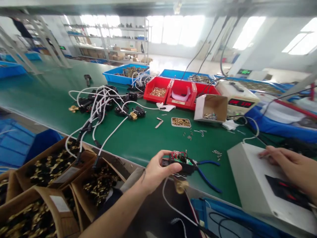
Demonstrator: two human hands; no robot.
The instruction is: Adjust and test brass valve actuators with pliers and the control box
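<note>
My left hand [159,170] grips a black electronic housing [184,167] over the table's front edge. In its open top show a green circuit board and red wires. A brass fitting [180,185] and a white cable hang below it. Right behind the housing lie pliers with blue handles [209,180], their jaws mostly hidden. My right hand [287,162] is over a light grey metal box [250,172], fingers together near its top far edge. What lies between those fingertips is too small to make out. On the box is a black panel [284,188] with red parts.
Black units with white cables [99,102] are heaped at left. Red bins [158,89], a small carton [210,109], a tray of brass pieces [181,122] and a power supply [237,99] stand farther back. Cardboard boxes [59,201] of brass-and-black parts sit below the table at left.
</note>
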